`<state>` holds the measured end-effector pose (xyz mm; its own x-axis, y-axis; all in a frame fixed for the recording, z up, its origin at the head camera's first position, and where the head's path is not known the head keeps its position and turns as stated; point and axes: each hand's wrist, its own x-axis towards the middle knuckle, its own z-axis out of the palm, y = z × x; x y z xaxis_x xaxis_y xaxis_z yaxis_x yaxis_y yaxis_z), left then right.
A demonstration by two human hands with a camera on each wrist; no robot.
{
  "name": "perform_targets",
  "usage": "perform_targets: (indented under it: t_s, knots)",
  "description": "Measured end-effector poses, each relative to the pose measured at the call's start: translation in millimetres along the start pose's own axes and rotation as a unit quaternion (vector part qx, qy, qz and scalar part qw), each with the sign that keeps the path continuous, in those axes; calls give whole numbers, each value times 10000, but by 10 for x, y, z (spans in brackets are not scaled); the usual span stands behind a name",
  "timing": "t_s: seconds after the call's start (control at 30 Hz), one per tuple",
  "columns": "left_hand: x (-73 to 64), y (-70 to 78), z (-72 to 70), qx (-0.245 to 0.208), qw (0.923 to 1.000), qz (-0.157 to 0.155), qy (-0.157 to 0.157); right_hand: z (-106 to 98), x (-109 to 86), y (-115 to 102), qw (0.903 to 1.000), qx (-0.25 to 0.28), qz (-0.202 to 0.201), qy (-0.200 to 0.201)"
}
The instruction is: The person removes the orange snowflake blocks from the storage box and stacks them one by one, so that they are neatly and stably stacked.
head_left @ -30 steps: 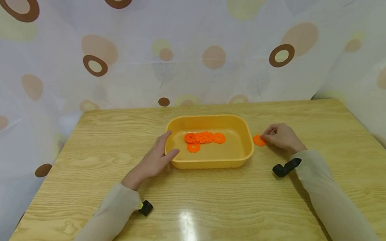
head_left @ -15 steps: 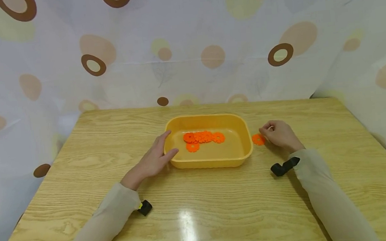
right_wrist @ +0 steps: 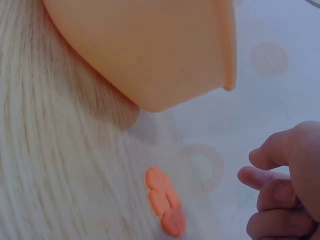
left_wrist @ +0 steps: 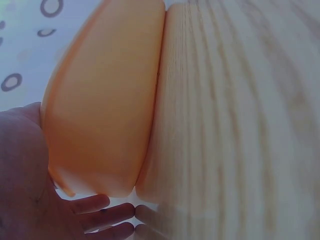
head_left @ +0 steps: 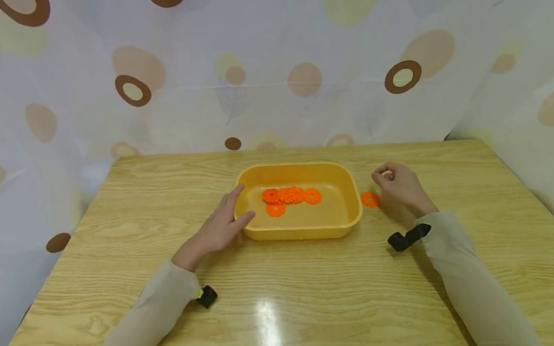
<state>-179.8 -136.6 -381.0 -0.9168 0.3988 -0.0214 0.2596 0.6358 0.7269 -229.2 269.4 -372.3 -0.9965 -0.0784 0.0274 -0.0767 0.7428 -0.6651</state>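
Lying flat on the wooden table (head_left: 317, 305), an orange notched disc (head_left: 365, 201) is just beside the right wall of a yellow tub (head_left: 301, 233). On the tub's floor are more orange discs (head_left: 294, 195), most overlapping in a row, so their exact number is hard to tell. The right hand (head_left: 401, 185), fingers curled around nothing, hangs near the outside disc without touching it; the left hand (head_left: 219, 226), fingers spread and mostly straight, rests on the tub's left rim
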Motion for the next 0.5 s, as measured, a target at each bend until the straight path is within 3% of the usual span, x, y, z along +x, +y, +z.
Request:
perform_targets:
  t_s: [0.5]
  knots:
    - [1,-1,0,-68,10000,-23,6,53,8,-173,9980,531,-295,-189]
